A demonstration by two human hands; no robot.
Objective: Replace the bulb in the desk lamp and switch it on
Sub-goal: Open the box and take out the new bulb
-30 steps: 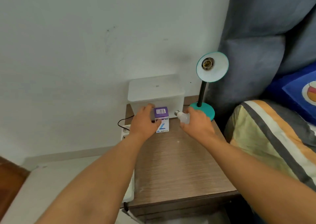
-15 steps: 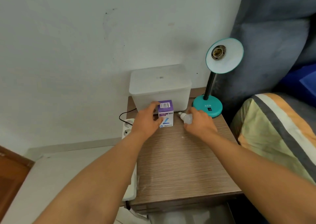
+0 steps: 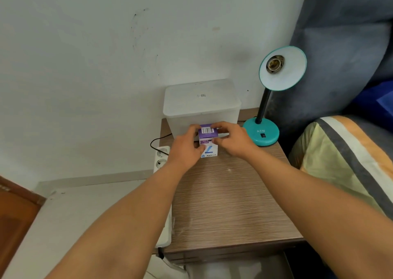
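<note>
A small purple and white bulb box (image 3: pixel 208 133) stands on the wooden bedside table (image 3: pixel 229 204), in front of a white container. My left hand (image 3: pixel 185 151) grips its left side. My right hand (image 3: pixel 234 142) holds its right side, fingers over the top edge. No loose bulb is visible; my right hand covers the spot where it lay. The teal desk lamp stands at the table's back right, its base (image 3: pixel 253 130) bearing a black switch (image 3: pixel 263 135). Its shade (image 3: pixel 285 74) faces me with an empty socket (image 3: pixel 274 62), unlit.
The white lidded plastic container (image 3: pixel 200 104) sits against the wall behind the box. A white power strip (image 3: pixel 160 157) with a black cord hangs off the table's left edge. A striped pillow (image 3: pixel 344 157) and a grey headboard (image 3: pixel 340 44) border the right side.
My right hand moved left from the loose bulb to the box and now grips it. The bulb is no longer in sight. The view shifted closer and to the left.
</note>
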